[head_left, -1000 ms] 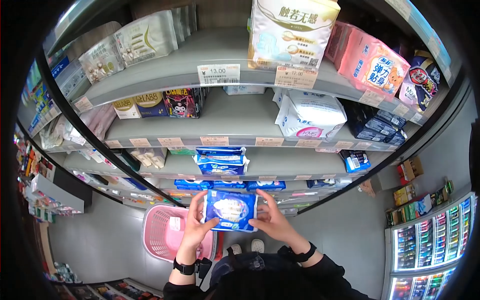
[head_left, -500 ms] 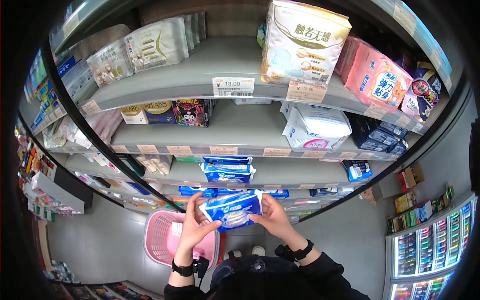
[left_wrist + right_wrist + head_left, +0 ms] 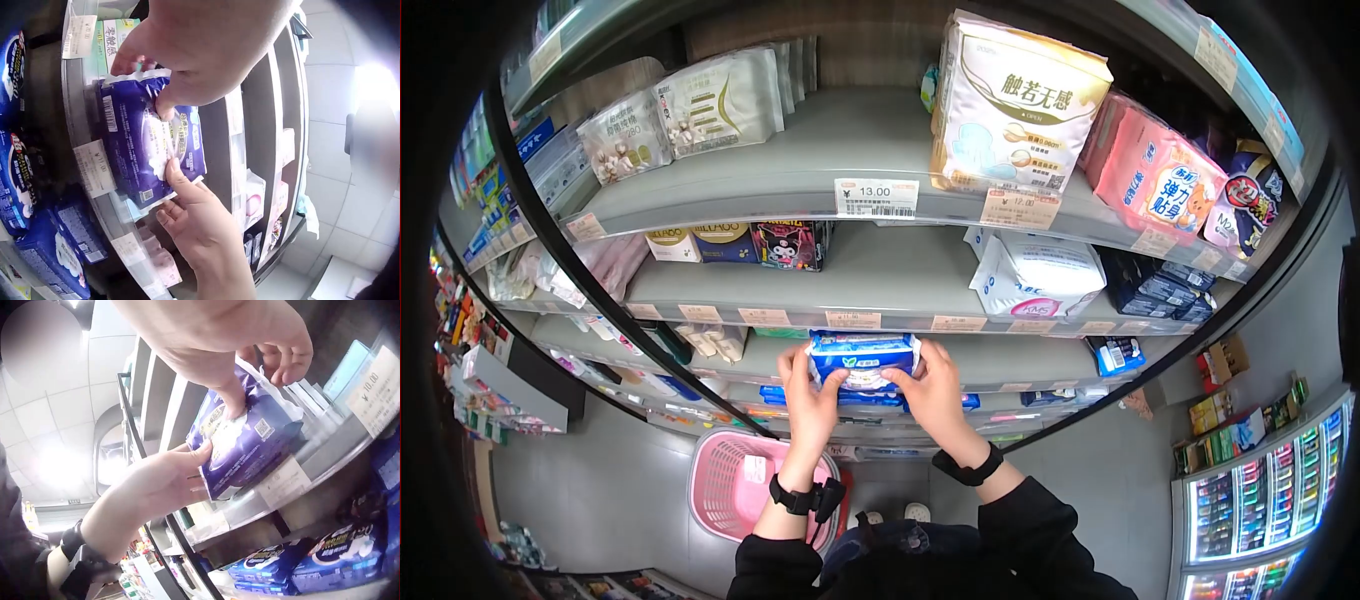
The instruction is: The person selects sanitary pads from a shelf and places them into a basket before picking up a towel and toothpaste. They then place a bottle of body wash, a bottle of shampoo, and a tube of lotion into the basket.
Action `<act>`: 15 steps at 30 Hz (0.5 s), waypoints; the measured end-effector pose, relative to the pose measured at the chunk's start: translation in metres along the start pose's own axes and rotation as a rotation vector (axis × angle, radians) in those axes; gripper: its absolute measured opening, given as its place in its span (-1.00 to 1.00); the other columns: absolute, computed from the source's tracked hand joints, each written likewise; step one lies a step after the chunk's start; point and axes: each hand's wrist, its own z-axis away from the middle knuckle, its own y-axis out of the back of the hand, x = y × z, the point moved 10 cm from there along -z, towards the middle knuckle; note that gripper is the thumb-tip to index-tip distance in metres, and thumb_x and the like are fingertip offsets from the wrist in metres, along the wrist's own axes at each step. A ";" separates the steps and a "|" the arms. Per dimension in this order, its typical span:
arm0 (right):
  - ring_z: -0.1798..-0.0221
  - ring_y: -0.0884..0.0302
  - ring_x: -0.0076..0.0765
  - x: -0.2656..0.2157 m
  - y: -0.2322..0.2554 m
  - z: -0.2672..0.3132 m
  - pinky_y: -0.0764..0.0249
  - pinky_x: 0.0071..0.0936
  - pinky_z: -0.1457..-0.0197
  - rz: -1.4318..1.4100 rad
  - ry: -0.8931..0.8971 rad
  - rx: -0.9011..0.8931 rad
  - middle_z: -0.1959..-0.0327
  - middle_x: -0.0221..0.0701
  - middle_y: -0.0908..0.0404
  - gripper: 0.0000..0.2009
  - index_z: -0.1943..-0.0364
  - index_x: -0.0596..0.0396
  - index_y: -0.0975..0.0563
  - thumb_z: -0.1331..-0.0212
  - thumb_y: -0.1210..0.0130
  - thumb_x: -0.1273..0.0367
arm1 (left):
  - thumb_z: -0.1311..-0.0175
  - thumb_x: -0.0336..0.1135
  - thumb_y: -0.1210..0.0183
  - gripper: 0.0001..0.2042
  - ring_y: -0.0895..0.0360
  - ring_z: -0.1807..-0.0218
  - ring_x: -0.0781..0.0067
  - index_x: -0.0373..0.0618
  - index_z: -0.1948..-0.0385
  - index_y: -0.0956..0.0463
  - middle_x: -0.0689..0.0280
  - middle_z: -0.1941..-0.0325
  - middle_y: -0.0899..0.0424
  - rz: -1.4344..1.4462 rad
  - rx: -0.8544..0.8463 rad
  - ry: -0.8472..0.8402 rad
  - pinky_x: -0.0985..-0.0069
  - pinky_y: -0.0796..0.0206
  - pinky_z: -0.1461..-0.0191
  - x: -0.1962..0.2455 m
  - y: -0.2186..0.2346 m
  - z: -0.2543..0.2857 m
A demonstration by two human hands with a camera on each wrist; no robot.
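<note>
A blue, soft-wrapped pack of sanitary pads point(image 3: 863, 352) is held at the edge of a lower shelf, over where other blue packs sit. My left hand point(image 3: 811, 402) grips its left end, thumb on the near face. At the other end my right hand point(image 3: 938, 396) grips it the same way. The left wrist view shows the pack's purple-blue printed face point(image 3: 128, 140) close against the shelf's price strip. Both thumbs press that face in the right wrist view, and the fingers behind the pack are partly hidden.
A pink basket point(image 3: 698, 490) stands on the floor at lower left. Above the hands, shelves bear a white pack point(image 3: 1040, 270), a tall cream pack point(image 3: 1025, 105) and pink packs point(image 3: 1165, 180). More blue packs point(image 3: 334, 553) lie on the shelf below. A lit drinks cabinet point(image 3: 1265, 480) stands at right.
Both hands have carried the blue pack forward, away from the body, to the shelf edge. It has tipped so its narrow side now shows in the head view. The grip stays two-handed.
</note>
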 end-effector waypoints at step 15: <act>0.33 -0.60 -0.25 0.024 -0.025 0.001 -0.49 -0.39 0.26 0.066 0.018 0.010 0.32 -0.19 -0.62 -0.57 0.11 0.22 -0.51 0.08 -0.40 0.37 | 0.02 -0.62 -0.26 -0.59 -0.56 0.17 0.23 -0.23 0.05 -0.44 0.14 0.18 -0.58 0.223 0.037 -0.010 0.42 -0.36 0.09 -0.044 -0.018 -0.018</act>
